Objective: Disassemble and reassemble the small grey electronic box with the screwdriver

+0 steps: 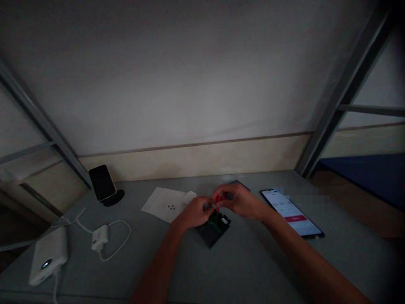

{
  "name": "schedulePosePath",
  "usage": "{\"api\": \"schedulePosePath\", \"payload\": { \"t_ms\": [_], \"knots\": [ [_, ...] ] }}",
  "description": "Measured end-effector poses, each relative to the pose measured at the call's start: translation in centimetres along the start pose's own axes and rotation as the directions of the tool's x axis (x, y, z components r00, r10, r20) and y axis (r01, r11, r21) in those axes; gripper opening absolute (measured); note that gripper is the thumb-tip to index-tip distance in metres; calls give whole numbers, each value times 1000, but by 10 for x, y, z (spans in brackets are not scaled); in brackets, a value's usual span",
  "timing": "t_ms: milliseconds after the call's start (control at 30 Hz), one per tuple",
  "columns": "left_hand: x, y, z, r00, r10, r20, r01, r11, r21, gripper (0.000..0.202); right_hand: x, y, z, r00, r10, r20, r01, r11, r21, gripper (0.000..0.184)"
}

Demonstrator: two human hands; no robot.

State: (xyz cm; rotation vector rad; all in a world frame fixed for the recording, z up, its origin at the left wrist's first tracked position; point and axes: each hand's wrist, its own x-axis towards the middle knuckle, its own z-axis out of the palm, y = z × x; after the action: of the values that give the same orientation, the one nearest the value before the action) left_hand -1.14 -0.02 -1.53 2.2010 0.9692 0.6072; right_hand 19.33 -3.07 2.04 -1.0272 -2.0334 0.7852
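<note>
we note a dim bench: on the flat grey tabletop (126,274), a dark, flat, square-edged device (209,240) lies near the middle with its green circuit board (216,224) exposed, partly under our hands. our right hand (238,200) pinches a small bright red piece (218,198), fingers closed on it, just above the board's far edge. our left hand (194,212) has its fingertips drawn together right beside the red piece; in this light we cannot tell whether it grips anything. beyond the left hand lies a creased white sheet of paper (156,202), bearing a cluster of small dark bits (171,207), possibly screws. a thin dark flat piece (243,184) shows partly behind the right hand. to the right, a black slab phone with a lit screen (278,207) lies flat, well apart from the device. on progress, we judge the work midway: the board is uncovered and the bits are loose on the paper, while the red piece is not yet let go and the device is not closed.
</note>
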Motion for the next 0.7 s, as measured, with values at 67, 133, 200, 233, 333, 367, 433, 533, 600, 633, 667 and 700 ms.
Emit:
{"api": "schedulePosePath", "payload": {
  "t_ms": [67,133,200,233,333,367,433,533,600,633,667,700],
  "knots": [
    [1,-3,1,1000,2,23,-2,1000,-5,21,-1,-4,0,1000,5,28,-5,1000,28,12],
    [1,-4,3,999,7,44,-7,1000,-8,22,-2,-8,0,998,-13,58,9,997,73,15],
    [1,-5,3,998,8,59,-7,1000,-17,22,-3,-9,1,996,-35,83,26,994,108,17],
    [1,-5,3,998,10,67,-9,1000,-18,22,-3,-10,2,995,-43,87,33,993,115,18],
    [-1,-6,1,994,25,105,-26,1000,2,19,-2,-9,4,995,-61,80,51,992,114,15],
    [-1,-6,0,993,29,114,-30,999,12,17,-2,-8,6,995,-63,75,54,993,109,14],
    [-2,-8,-1,992,32,122,-35,999,20,16,-1,-6,8,996,-57,74,48,993,107,14],
    [-1,-13,0,992,27,126,-27,1000,-3,17,0,-1,10,997,-52,66,42,988,147,17],
    [0,-17,2,995,16,98,-14,1000,-19,15,1,5,9,998,-62,10,60,984,169,20],
    [1,-19,3,997,8,71,-6,1000,-21,14,1,8,8,997,-62,-41,68,984,166,21],
    [2,-20,4,999,-1,38,2,1000,-19,14,2,13,6,993,-51,-103,67,985,158,23],
    [2,-21,4,1000,-8,8,8,1000,-15,15,3,17,4,985,-33,-169,59,987,149,25]
  ]
}}
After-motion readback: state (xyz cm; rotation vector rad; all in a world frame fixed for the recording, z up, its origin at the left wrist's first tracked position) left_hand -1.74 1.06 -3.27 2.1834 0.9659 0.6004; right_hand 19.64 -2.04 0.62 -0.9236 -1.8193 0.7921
